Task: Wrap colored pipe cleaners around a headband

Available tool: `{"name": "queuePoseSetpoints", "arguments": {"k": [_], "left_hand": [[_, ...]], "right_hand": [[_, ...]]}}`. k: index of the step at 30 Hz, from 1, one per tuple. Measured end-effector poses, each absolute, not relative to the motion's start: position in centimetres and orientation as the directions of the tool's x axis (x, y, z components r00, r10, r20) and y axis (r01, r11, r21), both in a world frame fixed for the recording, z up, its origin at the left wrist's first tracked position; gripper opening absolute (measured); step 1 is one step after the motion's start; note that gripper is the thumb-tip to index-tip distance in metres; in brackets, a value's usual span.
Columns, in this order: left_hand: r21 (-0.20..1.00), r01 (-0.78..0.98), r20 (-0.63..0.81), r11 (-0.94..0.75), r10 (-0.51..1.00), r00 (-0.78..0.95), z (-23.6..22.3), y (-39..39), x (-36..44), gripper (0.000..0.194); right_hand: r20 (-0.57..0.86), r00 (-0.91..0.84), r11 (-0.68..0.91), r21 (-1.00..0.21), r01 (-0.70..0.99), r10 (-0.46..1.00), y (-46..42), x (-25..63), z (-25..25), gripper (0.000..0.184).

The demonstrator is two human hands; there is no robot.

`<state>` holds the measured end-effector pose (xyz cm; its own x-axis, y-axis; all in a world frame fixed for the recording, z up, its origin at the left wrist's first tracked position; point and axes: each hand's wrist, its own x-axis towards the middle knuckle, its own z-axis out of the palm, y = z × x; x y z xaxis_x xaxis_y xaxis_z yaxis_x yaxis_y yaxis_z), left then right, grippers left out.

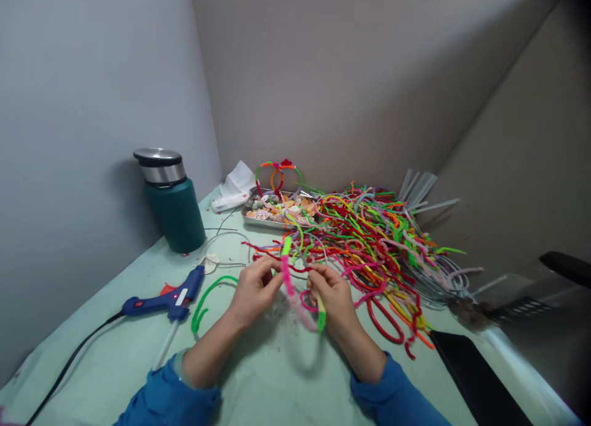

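Between my hands is a curved band (287, 277) wrapped in fuzzy pipe cleaner, with green, hot pink, pale pink and yellow sections. It looks like a headband. A red pipe cleaner (298, 269) crosses the band near its upper part and runs from one hand to the other. My left hand (252, 290) is closed, thumb and forefinger pinching the red strand beside the band. The closed fingers of my right hand (336, 298) grip the band's yellow end and the strand's other side. Some fingertips are hidden. A green pipe cleaner (215, 284) lies curled left of my left hand.
A blue glue gun (173, 300) with its cord lies at left, before a teal bottle (175, 213). Behind my hands is a metal tray (263, 223) of small decorations. A large tangle of pipe cleaners (369, 229) spreads rightward, near a black flat object (475, 370).
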<state>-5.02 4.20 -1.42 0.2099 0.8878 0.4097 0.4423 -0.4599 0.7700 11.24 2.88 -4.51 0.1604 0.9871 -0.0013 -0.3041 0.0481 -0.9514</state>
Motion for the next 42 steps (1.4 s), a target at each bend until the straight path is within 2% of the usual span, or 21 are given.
{"name": "queuePoseSetpoints", "arguments": {"k": [3,6,9,12,16,20,27,34,38,42], "left_hand": [[0.785,0.42,0.36,-0.455,0.887,0.287,-1.3,4.2,-4.9,0.019],[0.84,0.379,0.29,-0.388,0.912,0.291,-1.6,4.3,-4.6,0.019],[0.936,0.269,0.152,-0.227,0.95,0.273,-1.8,4.3,-4.4,0.02],[0.994,0.09,0.026,-0.056,0.951,0.308,-1.9,4.3,-4.5,0.028],[0.998,-0.048,-0.014,0.031,0.946,0.325,-1.5,4.2,-4.7,0.032],[0.996,-0.079,-0.013,0.047,0.923,0.385,-1.0,4.0,-4.7,0.026],[0.996,-0.052,0.093,-0.078,0.897,0.432,-1.1,4.1,-4.8,0.014],[0.996,0.01,0.083,-0.092,0.932,0.352,-1.4,4.1,-4.5,0.019],[0.999,-0.013,0.052,-0.05,0.953,0.298,-1.9,4.3,-4.0,0.023],[0.995,0.082,0.04,-0.062,0.969,0.244,-2.5,4.5,-3.9,0.018]], "right_hand": [[-0.09,0.016,-0.071,-0.866,-0.495,0.996,2.8,11.5,-4.2,0.02],[-0.109,-0.198,-0.207,-0.784,-0.586,0.974,2.2,11.5,-3.7,0.019],[-0.145,-0.312,-0.312,-0.744,-0.591,0.939,1.7,11.5,-3.3,0.021],[-0.154,-0.339,-0.329,-0.765,-0.553,0.928,1.5,11.5,-3.1,0.022],[-0.163,-0.4,-0.363,-0.788,-0.498,0.902,1.3,11.8,-3.3,0.023],[-0.166,-0.445,-0.403,-0.756,-0.516,0.88,1.3,11.8,-3.6,0.021],[-0.159,-0.437,-0.393,-0.759,-0.519,0.885,1.0,11.6,-2.9,0.021],[-0.146,-0.374,-0.324,-0.82,-0.473,0.916,1.9,10.9,-4.0,0.024],[-0.156,-0.245,-0.24,-0.898,-0.368,0.957,1.9,10.4,-4.2,0.026],[-0.065,-0.098,-0.085,-0.974,-0.209,0.993,1.7,10.0,-4.3,0.024]]}}
